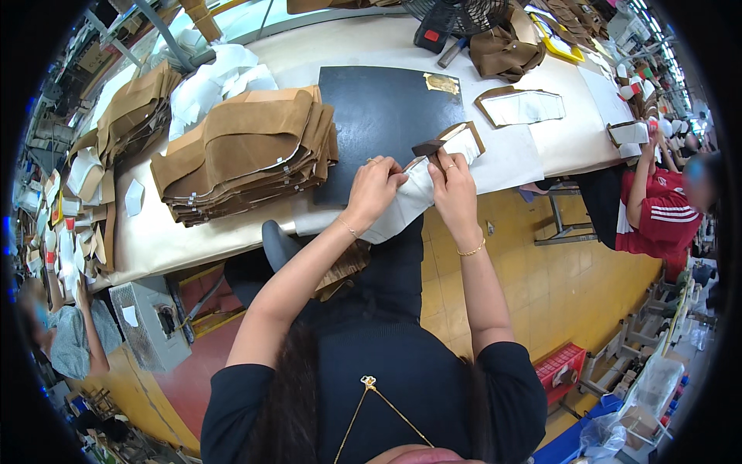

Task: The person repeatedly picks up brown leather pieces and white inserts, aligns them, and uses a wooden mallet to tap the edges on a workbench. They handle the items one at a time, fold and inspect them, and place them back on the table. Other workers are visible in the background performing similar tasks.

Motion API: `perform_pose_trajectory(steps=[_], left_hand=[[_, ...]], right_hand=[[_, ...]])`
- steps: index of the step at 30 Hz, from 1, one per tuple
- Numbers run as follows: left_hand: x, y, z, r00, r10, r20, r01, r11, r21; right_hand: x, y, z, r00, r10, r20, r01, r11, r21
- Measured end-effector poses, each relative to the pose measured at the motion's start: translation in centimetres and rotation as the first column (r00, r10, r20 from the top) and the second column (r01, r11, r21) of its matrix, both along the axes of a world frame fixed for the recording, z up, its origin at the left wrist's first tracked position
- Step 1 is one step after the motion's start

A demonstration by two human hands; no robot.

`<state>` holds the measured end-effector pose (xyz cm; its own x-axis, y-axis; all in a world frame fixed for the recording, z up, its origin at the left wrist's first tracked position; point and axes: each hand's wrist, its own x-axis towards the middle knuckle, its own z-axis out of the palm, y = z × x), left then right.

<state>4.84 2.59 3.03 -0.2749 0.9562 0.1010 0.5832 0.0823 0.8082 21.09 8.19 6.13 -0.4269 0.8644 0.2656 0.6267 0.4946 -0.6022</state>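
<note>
A long panel with a white backing (413, 192) and brown edges runs across the front edge of the table and hangs partly over my lap. My left hand (376, 187) pinches the panel's left border, fingers drawn together. On its right half, my right hand (454, 189) is closed, with the fingers bent at the panel. A dark, wedge-shaped, hammer-like tool head (427, 147) juts out just beyond my right fingertips; its grip is mostly hidden by them. Beneath the panel's far side is a black board (379, 104) with a tan patch at one corner.
A tall stack of brown panels (247, 147) stands left of the board. Another white-backed brown panel (522, 107) lies to the right. Behind are a fan (456, 14), a brown bundle (504, 54) and a yellow tray (560, 42). A person in red (657, 201) works at right.
</note>
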Motion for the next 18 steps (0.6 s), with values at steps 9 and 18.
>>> perform_pose_trajectory(steps=[9,18], left_hand=[[-1.6,7.1,0.3,0.984,0.027,-0.178,-0.052,0.989,-0.139],[-1.6,3.8,-0.9,0.938,-0.002,-0.346,0.024,0.998,0.06]], right_hand=[[-1.4,3.6,4.5,0.997,-0.036,-0.069,0.044,0.992,0.122],[-2.7,5.8,0.8,0.946,0.052,0.32,-0.072,0.996,0.053]])
